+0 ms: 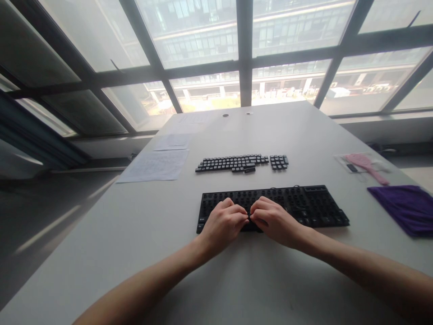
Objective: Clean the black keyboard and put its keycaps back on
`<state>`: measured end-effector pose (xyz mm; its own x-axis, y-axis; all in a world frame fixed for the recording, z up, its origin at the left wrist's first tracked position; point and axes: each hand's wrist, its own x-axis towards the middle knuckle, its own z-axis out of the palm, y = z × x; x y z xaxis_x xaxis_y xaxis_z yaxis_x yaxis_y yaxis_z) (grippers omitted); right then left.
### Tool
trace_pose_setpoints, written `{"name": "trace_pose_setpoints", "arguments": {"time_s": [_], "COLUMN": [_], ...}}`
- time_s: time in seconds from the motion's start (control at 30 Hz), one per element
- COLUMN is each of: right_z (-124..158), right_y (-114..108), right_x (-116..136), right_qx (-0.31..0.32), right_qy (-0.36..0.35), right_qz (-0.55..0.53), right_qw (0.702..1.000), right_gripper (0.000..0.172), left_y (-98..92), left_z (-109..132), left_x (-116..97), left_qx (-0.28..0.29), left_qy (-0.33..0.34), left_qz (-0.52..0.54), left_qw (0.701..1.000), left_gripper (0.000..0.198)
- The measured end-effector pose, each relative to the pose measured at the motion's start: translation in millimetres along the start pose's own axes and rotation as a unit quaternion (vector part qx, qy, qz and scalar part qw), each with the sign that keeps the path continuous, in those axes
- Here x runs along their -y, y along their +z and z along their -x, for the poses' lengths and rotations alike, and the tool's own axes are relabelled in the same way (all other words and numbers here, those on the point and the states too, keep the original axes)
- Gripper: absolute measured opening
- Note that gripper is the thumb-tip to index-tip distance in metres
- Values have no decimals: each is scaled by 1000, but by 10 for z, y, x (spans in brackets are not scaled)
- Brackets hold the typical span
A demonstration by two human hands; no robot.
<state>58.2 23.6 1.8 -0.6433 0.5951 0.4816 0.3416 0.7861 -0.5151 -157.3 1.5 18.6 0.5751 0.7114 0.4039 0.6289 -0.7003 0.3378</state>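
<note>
A black keyboard point(318, 205) lies on the white table, most of its key positions bare of caps, with a few caps at its lower left corner. Over its middle, my left hand point(226, 221) is closed, thumb and fingers pinched together. My right hand point(276, 220) mirrors it, also pinched, the fingertips of both hands almost meeting near the keyboard's front rows. Whatever sits between the fingertips is too small and covered to make out. Behind the keyboard, loose keycaps point(233, 162) are laid out in rows, with a smaller block of number-pad keycaps point(278, 162) to their right.
Sheets of paper point(154, 164) lie along the table's left side. To the right are a pink hairbrush-shaped object point(367, 166) on a clear bag and a folded purple cloth point(402, 207). Large windows stand beyond the table's far edge.
</note>
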Motion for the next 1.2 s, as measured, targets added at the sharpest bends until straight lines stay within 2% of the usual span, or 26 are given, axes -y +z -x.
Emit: {"name": "trace_pose_setpoints", "arguments": {"time_s": [0.33,0.6,0.9,1.2], "right_z": [5,22,32,10], "right_y": [-11,15,7,-47], "right_x": [4,-40,-5,28], "right_qx": [5,-46,-22,40], "right_qy": [-20,119,81,20], "right_qz": [0,-118,-69,20], "right_qw": [1000,985,994,999], "right_gripper": [27,14,15,23], "left_y": [-7,34,18,0], "left_z": [-2,25,29,12], "left_x": [-3,36,25,-7], "left_qx": [-5,-11,-8,-2], "left_qy": [-7,-35,-19,-14], "left_qz": [16,56,40,19], "left_qw": [1000,998,999,1000], "left_gripper": [16,11,14,17]}}
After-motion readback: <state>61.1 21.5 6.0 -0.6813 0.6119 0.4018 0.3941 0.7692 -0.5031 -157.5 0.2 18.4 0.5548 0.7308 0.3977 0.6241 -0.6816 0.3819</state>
